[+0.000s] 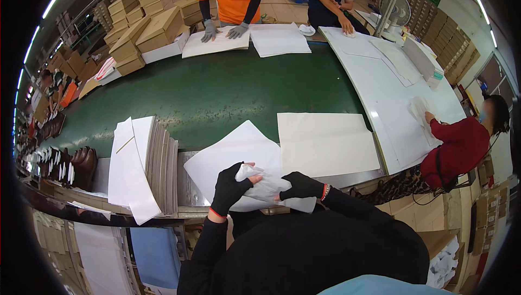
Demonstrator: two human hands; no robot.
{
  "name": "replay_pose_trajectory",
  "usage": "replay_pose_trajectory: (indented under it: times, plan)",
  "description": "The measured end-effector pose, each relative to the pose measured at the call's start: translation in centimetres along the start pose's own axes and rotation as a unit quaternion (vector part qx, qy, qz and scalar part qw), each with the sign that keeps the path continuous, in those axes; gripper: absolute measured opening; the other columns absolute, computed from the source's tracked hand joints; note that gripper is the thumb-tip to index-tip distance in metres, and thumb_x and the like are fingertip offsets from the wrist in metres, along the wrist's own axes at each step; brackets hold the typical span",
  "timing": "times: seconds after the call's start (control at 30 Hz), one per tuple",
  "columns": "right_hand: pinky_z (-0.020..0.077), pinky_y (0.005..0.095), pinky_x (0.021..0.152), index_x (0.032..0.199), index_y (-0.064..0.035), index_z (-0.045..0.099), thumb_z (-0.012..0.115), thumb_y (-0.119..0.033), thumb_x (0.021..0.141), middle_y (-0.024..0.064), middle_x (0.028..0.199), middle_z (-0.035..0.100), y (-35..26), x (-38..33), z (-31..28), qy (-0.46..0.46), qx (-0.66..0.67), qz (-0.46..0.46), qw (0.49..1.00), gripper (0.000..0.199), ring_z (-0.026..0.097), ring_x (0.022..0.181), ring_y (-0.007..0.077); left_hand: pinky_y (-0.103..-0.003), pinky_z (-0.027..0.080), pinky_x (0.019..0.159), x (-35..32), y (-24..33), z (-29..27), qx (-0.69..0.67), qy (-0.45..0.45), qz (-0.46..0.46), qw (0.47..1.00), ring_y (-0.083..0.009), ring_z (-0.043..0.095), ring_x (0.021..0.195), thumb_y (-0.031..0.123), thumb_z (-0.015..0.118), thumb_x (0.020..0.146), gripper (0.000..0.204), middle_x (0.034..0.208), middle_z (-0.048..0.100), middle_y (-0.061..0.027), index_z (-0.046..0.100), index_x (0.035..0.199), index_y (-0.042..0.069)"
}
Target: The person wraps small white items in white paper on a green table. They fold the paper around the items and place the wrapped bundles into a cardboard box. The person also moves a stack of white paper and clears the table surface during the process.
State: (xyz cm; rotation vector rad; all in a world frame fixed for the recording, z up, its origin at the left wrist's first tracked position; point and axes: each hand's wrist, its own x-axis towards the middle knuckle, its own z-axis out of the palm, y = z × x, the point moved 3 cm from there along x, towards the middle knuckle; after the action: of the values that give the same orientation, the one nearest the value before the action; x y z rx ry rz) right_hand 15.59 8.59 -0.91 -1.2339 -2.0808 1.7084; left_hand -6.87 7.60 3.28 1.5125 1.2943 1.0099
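Observation:
Between my hands is a crumpled wad of thin white tissue paper [264,187], held over the near edge of the workbench. My left hand [230,187], in a black fingerless glove, grips its left side with the thumb on top. On the other side my right hand [302,186], gloved alike, closes on the wad's right end; some of its fingers are hidden. Under the wad, a large white sheet [239,146] lies turned at an angle. A cream-white sheet [328,143] lies flat beside it to the right.
A tall stack of paper sheets [163,170] stands left, with brown shoes [84,165] beyond it. The green conveyor belt [228,83] crosses ahead. Cardboard boxes [157,29] pile up far left. Co-workers handle paper across the belt and at the white table [391,116] on the right.

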Motion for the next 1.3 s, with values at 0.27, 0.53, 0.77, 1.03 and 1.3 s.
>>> replay_pose_trajectory:
  times: [0.27,0.53,0.77,1.03,1.3]
  plan:
    - [0.0493,0.032,0.076,0.104,-0.0022,0.068,0.079,-0.046,0.068,0.0144,0.093,0.07,-4.7,-1.4,-2.0,0.001,-0.163,0.009,0.987,0.057,0.067,0.083,0.0244,-0.025,0.045,0.061,-0.4,0.1,-1.6,-0.077,0.011,-0.03,0.996,-0.0079,0.057,0.065,0.021,0.073,0.08,0.023,0.072,0.065,-0.0017,0.068,0.087,0.0]
    - [0.0485,0.0288,0.073,0.1,0.0006,0.069,0.08,-0.017,0.069,0.0093,0.087,0.071,-7.2,-2.3,-3.6,-0.231,0.052,-0.081,0.968,0.037,0.064,0.079,0.0143,-0.031,0.05,0.08,-2.0,-2.5,0.8,-0.401,-0.063,-0.141,0.903,-0.0192,0.064,0.089,0.038,0.065,0.086,0.049,0.098,0.066,-0.0113,0.06,0.108,-0.005]
    - [0.0494,0.0286,0.077,0.093,0.0007,0.062,0.071,-0.001,0.071,0.0049,0.088,0.065,-7.8,-1.3,-6.5,0.179,-0.032,-0.232,0.956,0.024,0.061,0.083,0.0115,-0.03,0.051,0.078,-1.7,-0.3,1.7,-0.425,0.048,-0.098,0.898,-0.0175,0.063,0.088,0.032,0.065,0.088,0.04,0.098,0.065,-0.0103,0.06,0.106,-0.003]
    - [0.0471,0.0292,0.082,0.123,0.0023,0.052,0.049,-0.041,0.097,0.0077,0.098,0.063,-6.3,-2.0,-3.3,0.312,0.123,-0.179,0.925,0.05,0.059,0.094,0.0162,-0.027,0.048,0.061,-0.4,2.9,1.8,-0.118,0.209,0.099,0.966,-0.0125,0.061,0.066,0.021,0.075,0.08,0.027,0.076,0.066,-0.0051,0.066,0.092,-0.001]
    - [0.0498,0.0284,0.076,0.111,-0.0004,0.058,0.081,-0.019,0.071,0.0056,0.094,0.065,-7.6,-1.9,-2.4,0.273,0.229,-0.167,0.919,0.05,0.061,0.086,0.012,-0.026,0.047,0.069,-0.4,3.5,2.3,-0.213,0.063,0.005,0.975,-0.0116,0.059,0.076,0.02,0.07,0.081,0.029,0.085,0.065,-0.006,0.065,0.101,-0.001]
